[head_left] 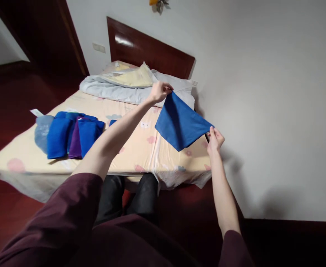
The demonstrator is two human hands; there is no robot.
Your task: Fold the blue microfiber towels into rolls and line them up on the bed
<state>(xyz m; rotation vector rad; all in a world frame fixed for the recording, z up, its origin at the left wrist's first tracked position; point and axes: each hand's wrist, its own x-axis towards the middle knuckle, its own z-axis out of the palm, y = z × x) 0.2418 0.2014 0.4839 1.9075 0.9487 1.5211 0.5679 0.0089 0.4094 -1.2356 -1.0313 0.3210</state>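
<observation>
A blue cloth hangs stretched in the air above the right side of the bed, its lower corner pointing down. My left hand pinches its upper left corner. At the right corner, my right hand is closed on the cloth between thumb and fingers. On the left part of the bed lie folded blue cloths in a row, with a purple cloth among them. Part of another blue piece shows behind my left forearm, which hides the rest.
The bed has a cream patterned sheet. A grey and yellow quilt is bunched by the dark wooden headboard. A white wall stands close on the right. A greyish-blue bundle lies at the row's left end.
</observation>
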